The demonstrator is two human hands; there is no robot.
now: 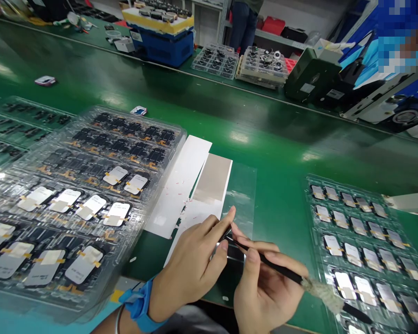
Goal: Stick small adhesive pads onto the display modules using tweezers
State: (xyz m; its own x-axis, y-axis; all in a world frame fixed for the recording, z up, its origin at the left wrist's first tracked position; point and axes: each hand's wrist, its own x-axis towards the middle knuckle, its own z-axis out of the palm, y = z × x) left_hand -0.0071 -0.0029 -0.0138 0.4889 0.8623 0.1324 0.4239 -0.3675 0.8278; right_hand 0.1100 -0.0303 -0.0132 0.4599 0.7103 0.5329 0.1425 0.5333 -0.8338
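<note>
My left hand, with a blue wrist strap around its wrist, pinches a small dark flat part between thumb and fingers. My right hand is shut on black tweezers, whose handle is wrapped in frayed grey cloth and whose tips meet that part. Below my hands lies a clear plastic sheet. A beige film rests on white backing paper just beyond them. To the left, a clear blister tray holds rows of dark modules, several with white labels.
A second blister tray of labelled modules lies to the right on the green bench mat. Across a raised bench divider stand parts trays, a blue crate and a dark green machine. A standing person's legs show at the back.
</note>
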